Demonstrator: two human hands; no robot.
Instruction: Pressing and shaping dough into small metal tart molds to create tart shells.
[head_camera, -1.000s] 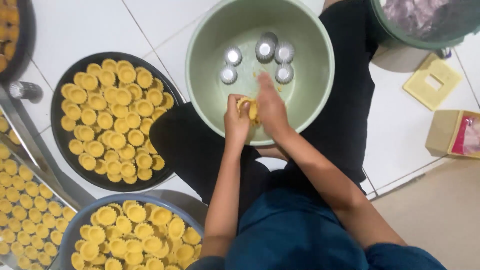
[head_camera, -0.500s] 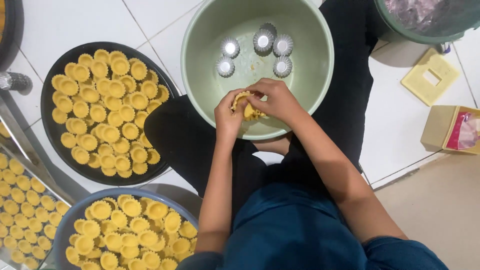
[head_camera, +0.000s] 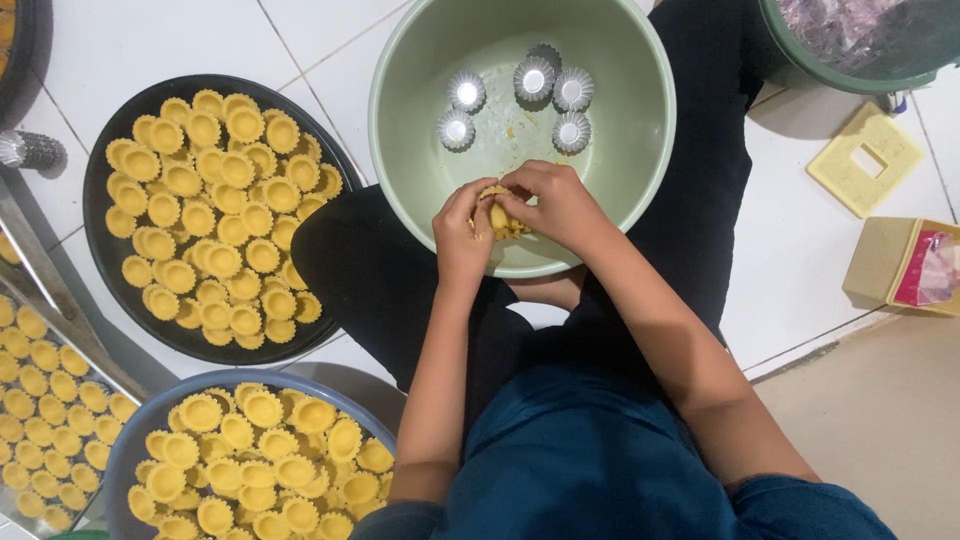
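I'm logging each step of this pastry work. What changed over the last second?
Both hands, left hand and right hand, have kept working the same tart shell over the green basin. Nothing was picked up or let go. The five empty tart moulds lie as before.

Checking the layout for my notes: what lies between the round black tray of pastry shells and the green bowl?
In the head view, only a strip of white floor tile and the person's dark-trousered knee separate the black tray from the green bowl.

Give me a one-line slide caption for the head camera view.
Both hands, left hand and right hand, hold a yellow pastry shell over a green bowl containing five fluted metal moulds.
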